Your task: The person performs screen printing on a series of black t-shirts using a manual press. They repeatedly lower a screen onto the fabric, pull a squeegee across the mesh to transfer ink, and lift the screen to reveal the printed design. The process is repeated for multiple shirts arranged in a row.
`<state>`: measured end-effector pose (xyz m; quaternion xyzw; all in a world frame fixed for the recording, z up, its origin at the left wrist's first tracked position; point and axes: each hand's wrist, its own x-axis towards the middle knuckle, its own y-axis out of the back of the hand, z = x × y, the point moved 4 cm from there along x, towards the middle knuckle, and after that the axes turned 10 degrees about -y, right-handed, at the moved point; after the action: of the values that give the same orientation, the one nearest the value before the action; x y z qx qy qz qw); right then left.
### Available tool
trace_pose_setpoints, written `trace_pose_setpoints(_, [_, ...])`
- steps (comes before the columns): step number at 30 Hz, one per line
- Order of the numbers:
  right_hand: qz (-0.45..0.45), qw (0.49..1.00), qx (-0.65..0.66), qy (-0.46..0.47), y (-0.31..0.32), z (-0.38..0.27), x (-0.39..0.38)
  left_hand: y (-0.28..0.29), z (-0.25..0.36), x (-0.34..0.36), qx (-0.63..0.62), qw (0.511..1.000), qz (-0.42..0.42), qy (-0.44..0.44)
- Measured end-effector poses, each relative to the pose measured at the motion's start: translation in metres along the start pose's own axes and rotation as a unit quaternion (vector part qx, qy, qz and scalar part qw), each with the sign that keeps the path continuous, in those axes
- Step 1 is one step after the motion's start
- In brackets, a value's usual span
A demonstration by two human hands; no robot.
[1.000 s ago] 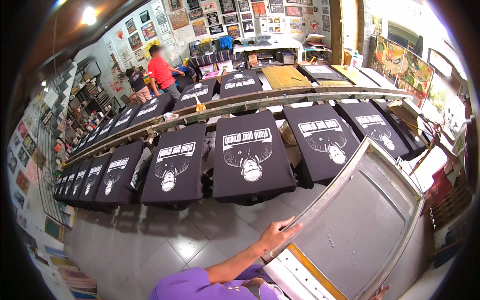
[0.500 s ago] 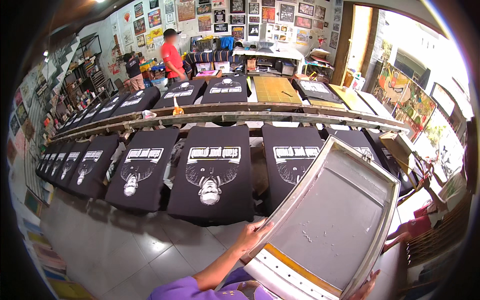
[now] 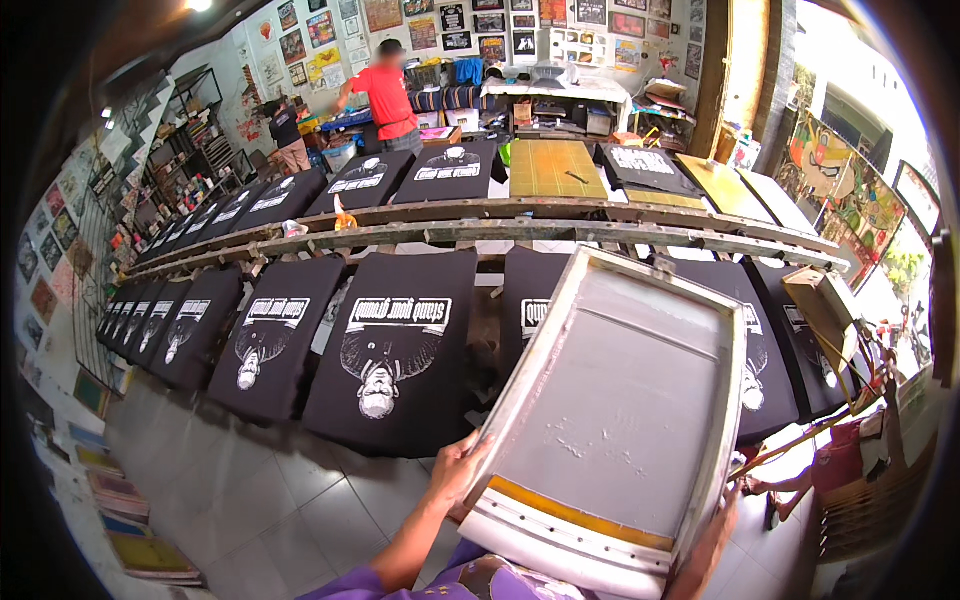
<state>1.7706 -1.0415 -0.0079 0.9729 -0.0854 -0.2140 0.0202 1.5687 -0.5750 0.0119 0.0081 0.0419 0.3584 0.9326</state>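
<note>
Both my hands carry a screen-printing frame (image 3: 555,345), tilted in front of me above the floor. Its pale border surrounds a grey ink-smeared mesh (image 3: 640,375) with a few white blobs of ink. Across its near end lies a squeegee (image 3: 575,525) with an amber blade and a white holder with a row of dark holes. My left hand (image 3: 462,468) grips the left edge, fingers closed on the border. At the lower right edge my right hand (image 3: 712,535) holds the other side, partly hidden behind the frame.
Black printed T-shirts (image 3: 390,320) lie on boards in two rows, divided by long rails (image 3: 430,235). Beyond the far row stands a person in red (image 3: 388,105), with another in dark clothes (image 3: 286,135) farther left. At right, another person (image 3: 835,465) is beside a wooden frame (image 3: 825,315).
The frame has swung left and turned straighter, both my hands moving with it. My view has shifted slightly right. The person in red has turned away with an arm out.
</note>
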Motion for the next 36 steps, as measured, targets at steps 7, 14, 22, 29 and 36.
trace_pose_setpoints(7, [-0.051, 0.994, -0.083, 0.051, -0.068, -0.061, 0.092, -0.033, 0.005, -0.016, 0.035, 0.988, 0.145, 0.036])
trace_pose_setpoints(14, [-0.112, 0.981, -0.15, 0.046, -0.113, -0.071, 0.171, -0.056, -0.012, -0.018, 0.03, 0.967, 0.237, 0.093])
trace_pose_setpoints(22, [-0.162, 0.972, -0.168, 0.017, -0.17, -0.074, 0.186, -0.035, -0.028, 0.013, 0.042, 0.96, 0.256, 0.104])
trace_pose_setpoints(29, [-0.122, 0.975, -0.185, 0.028, -0.198, -0.074, 0.198, -0.027, -0.029, 0.056, 0.047, 0.962, 0.25, 0.105])
trace_pose_setpoints(36, [-0.109, 0.975, -0.188, 0.037, -0.21, -0.079, 0.207, -0.028, -0.035, 0.078, 0.033, 0.961, 0.263, 0.082])
